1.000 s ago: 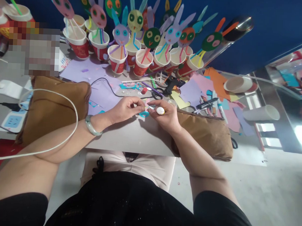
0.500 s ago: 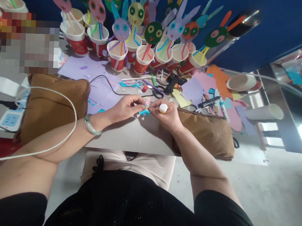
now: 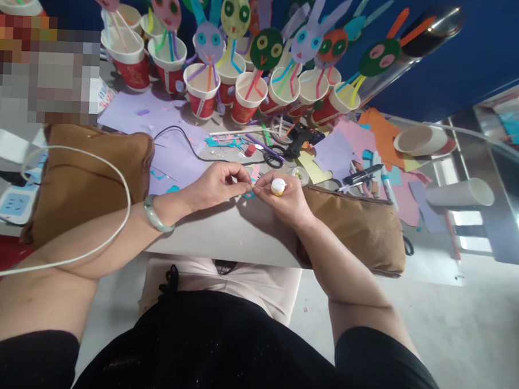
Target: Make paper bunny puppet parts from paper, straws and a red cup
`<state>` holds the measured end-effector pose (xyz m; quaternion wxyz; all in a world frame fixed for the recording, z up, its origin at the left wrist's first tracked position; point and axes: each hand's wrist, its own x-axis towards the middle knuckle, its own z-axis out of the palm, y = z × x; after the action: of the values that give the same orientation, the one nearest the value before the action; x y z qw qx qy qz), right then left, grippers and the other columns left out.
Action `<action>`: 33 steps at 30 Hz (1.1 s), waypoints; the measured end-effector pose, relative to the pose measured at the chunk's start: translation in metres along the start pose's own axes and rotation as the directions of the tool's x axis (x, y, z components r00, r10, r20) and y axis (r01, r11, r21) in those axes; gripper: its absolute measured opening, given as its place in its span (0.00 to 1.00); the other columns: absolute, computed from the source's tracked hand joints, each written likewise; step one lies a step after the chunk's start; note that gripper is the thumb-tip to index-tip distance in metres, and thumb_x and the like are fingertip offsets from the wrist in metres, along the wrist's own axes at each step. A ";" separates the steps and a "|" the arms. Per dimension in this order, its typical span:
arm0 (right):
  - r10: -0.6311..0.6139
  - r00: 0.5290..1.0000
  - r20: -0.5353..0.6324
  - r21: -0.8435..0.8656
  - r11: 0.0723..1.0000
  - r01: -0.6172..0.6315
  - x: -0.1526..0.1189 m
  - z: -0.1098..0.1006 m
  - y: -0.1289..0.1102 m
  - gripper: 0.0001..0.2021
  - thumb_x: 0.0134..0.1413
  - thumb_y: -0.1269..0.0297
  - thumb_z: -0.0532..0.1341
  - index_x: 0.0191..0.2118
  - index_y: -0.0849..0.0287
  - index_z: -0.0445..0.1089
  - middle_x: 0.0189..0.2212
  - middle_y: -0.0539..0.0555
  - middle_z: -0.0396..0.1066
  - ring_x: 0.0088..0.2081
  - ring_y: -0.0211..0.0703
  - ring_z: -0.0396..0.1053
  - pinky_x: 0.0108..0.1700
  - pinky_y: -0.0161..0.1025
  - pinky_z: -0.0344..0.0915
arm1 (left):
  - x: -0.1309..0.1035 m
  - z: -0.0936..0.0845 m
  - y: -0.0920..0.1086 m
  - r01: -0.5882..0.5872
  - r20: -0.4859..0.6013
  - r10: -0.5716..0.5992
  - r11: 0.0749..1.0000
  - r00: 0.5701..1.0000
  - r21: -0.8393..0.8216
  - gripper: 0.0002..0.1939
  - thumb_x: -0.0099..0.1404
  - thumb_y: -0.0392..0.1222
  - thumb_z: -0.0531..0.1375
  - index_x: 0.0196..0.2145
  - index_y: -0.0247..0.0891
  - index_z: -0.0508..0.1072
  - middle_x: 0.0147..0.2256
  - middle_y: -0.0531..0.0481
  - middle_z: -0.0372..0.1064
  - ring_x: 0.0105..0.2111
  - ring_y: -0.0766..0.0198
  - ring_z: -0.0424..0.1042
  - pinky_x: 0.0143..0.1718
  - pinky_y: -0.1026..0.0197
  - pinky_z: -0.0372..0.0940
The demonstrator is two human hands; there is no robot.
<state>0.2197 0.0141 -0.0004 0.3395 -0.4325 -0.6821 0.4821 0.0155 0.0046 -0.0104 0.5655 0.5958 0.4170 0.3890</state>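
We note the white-ended tube (image 3: pixel 277 187) near the frame's centre, gripped by the right hand's (image 3: pixel 291 203) fingers; its round end faces up toward us, long axis strongly foreshortened. Left hand (image 3: pixel 220 186): fingers pinched closed; anything between them too small to tell. Pink strip (image 3: pixel 255 171) just above the fingertips. Against one second ago: white end looks rounder, the two hands' fingertips nearer together.
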 end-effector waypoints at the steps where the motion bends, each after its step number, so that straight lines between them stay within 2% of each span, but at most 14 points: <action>1: 0.003 1.000 0.012 0.012 1.000 -0.003 0.000 0.000 0.000 0.19 0.51 0.48 0.72 0.27 0.58 0.70 0.20 0.46 0.62 0.26 0.36 0.59 0.30 0.37 0.58 | 0.000 0.000 0.000 -0.003 -0.003 0.003 1.000 1.000 -0.008 0.09 0.59 0.45 0.67 0.30 0.36 0.77 0.30 0.49 0.74 0.31 0.66 0.68 0.31 0.62 0.62; 8: 0.059 0.997 0.050 0.098 0.993 -0.063 -0.002 0.001 -0.002 0.22 0.49 0.45 0.74 0.28 0.58 0.71 0.21 0.46 0.62 0.27 0.35 0.58 0.30 0.37 0.56 | -0.001 0.002 0.002 0.008 -0.005 -0.008 0.999 1.000 -0.042 0.08 0.59 0.45 0.65 0.28 0.37 0.76 0.30 0.50 0.72 0.32 0.65 0.68 0.35 0.61 0.62; 14: 0.046 0.998 0.034 0.108 0.993 -0.049 -0.002 0.001 -0.002 0.23 0.48 0.43 0.75 0.27 0.58 0.71 0.21 0.46 0.62 0.27 0.36 0.59 0.30 0.37 0.56 | -0.001 0.000 0.004 0.041 -0.014 -0.041 0.999 0.999 -0.020 0.12 0.61 0.48 0.65 0.30 0.36 0.76 0.31 0.49 0.72 0.33 0.64 0.68 0.35 0.61 0.63; 19: 0.026 0.999 0.037 0.095 0.995 -0.030 -0.001 0.002 -0.001 0.24 0.46 0.43 0.77 0.27 0.58 0.72 0.21 0.46 0.64 0.27 0.36 0.59 0.30 0.37 0.56 | -0.001 0.001 0.001 0.029 -0.002 -0.029 1.000 1.000 -0.011 0.09 0.59 0.45 0.66 0.31 0.36 0.77 0.31 0.49 0.74 0.32 0.65 0.68 0.33 0.62 0.62; 22: 0.007 0.998 0.054 0.081 0.997 -0.012 0.000 0.001 0.000 0.24 0.48 0.41 0.75 0.29 0.58 0.71 0.22 0.47 0.64 0.27 0.36 0.59 0.31 0.38 0.58 | 0.000 0.000 0.001 0.032 -0.003 -0.032 0.999 0.999 0.026 0.09 0.61 0.45 0.65 0.32 0.36 0.76 0.31 0.48 0.74 0.31 0.65 0.69 0.33 0.62 0.63; 25: -0.009 1.000 0.007 0.043 0.999 0.009 0.001 -0.004 0.003 0.24 0.48 0.41 0.76 0.35 0.55 0.70 0.24 0.46 0.64 0.27 0.37 0.60 0.31 0.38 0.58 | 0.000 -0.003 0.001 -0.014 -0.039 0.021 0.985 0.999 0.173 0.09 0.62 0.45 0.64 0.31 0.36 0.76 0.32 0.48 0.75 0.32 0.63 0.70 0.33 0.60 0.63; 27: -0.022 0.999 -0.034 0.034 0.999 0.024 0.001 -0.009 0.008 0.26 0.51 0.40 0.74 0.42 0.52 0.66 0.25 0.45 0.62 0.26 0.38 0.58 0.29 0.39 0.57 | -0.001 -0.007 0.003 -0.112 -0.025 0.130 0.926 0.991 0.361 0.06 0.62 0.42 0.63 0.31 0.37 0.76 0.34 0.47 0.77 0.34 0.61 0.73 0.37 0.59 0.64; 28: -0.027 0.999 -0.042 0.034 0.999 0.029 0.002 -0.012 0.010 0.26 0.54 0.39 0.71 0.44 0.51 0.64 0.25 0.44 0.62 0.26 0.38 0.58 0.29 0.39 0.57 | -0.002 -0.008 0.003 -0.176 0.016 0.190 0.868 0.982 0.465 0.05 0.62 0.40 0.63 0.31 0.37 0.77 0.35 0.46 0.78 0.37 0.59 0.74 0.40 0.57 0.66; 30: -0.039 0.998 -0.046 0.007 0.999 0.040 0.002 -0.018 0.014 0.22 0.63 0.39 0.64 0.47 0.50 0.60 0.26 0.45 0.62 0.26 0.39 0.58 0.29 0.39 0.58 | -0.005 -0.011 0.005 -0.309 0.164 0.266 0.716 0.950 0.626 0.04 0.63 0.37 0.62 0.32 0.37 0.77 0.41 0.44 0.80 0.45 0.53 0.76 0.49 0.51 0.66; 33: -0.070 0.997 -0.022 -0.139 0.988 0.066 0.001 -0.025 0.015 0.15 0.66 0.47 0.63 0.47 0.51 0.62 0.28 0.47 0.66 0.27 0.39 0.61 0.31 0.39 0.59 | -0.007 -0.015 0.008 -0.453 0.384 0.243 0.525 0.891 0.721 0.05 0.65 0.35 0.61 0.34 0.37 0.78 0.49 0.42 0.81 0.55 0.47 0.75 0.57 0.45 0.62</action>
<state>0.2450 0.0263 -0.0070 0.3340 -0.4378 -0.7237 0.4159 -0.0006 0.0028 -0.0014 0.1959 0.8965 0.3465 0.1943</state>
